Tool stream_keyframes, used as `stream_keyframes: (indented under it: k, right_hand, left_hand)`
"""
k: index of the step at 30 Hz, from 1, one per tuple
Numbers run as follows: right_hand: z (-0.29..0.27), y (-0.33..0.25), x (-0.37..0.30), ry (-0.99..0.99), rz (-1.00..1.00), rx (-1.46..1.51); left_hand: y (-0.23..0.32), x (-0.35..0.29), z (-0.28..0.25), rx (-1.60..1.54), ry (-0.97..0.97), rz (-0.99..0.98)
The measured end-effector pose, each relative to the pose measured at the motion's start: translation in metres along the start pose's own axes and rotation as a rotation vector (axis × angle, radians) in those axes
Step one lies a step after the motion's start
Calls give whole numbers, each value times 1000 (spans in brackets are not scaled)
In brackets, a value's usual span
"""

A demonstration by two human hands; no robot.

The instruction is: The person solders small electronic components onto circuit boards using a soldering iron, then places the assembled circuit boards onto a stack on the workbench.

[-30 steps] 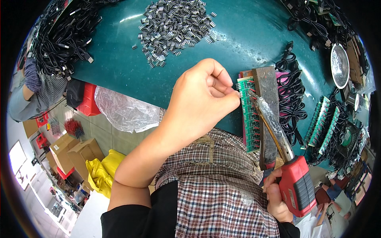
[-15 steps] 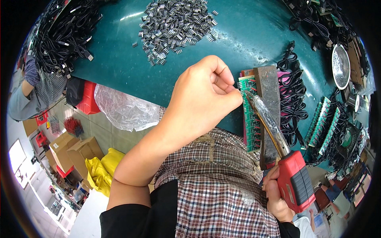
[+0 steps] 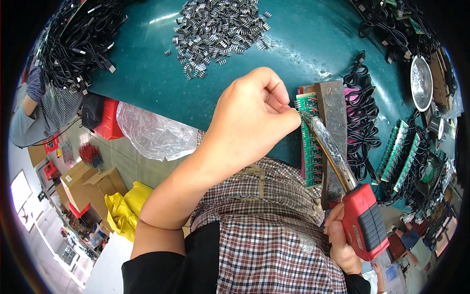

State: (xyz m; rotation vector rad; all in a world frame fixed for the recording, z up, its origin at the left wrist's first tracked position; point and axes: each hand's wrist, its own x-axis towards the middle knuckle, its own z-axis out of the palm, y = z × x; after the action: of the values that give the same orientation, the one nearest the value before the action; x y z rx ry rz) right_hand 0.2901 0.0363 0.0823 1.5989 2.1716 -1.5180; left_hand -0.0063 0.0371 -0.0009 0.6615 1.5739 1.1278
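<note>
My right hand (image 3: 341,245) grips the red and black handle of a soldering gun (image 3: 364,220). Its metal barrel runs up and left, and the tip meets the upper part of a green circuit board strip (image 3: 309,142) with red wires along it. Close by that tip is my left hand (image 3: 254,115), thumb and fingers pinched together at the strip's left edge. Whatever the pinch holds is hidden by the fingers. A dark grey bar (image 3: 333,132) lies along the strip's right side, with coiled black cables (image 3: 362,127) beyond it.
Many small metal-pronged connectors (image 3: 215,32) are heaped on the green table (image 3: 147,63). Black USB cables (image 3: 78,49) pile up at the far left. On the right are a metal dish (image 3: 421,83) and more green board strips (image 3: 394,152). A plastic bag (image 3: 152,130) hangs by the table edge.
Almost nothing differs. The soldering gun's handle has risen very slightly, while its tip stays at the strip beside my left fingers.
</note>
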Motion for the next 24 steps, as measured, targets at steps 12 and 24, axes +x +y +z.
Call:
stream_keyframes:
  k: [12, 24]
  right_hand:
    - [-2, -1, -2, -111, -34, -4]
    - [0, -9, 3, -14, -16, -2]
  left_hand:
    - [-2, 1, -2, 8, 0, -7]
    - [-1, 3, -1, 12, -19, -2]
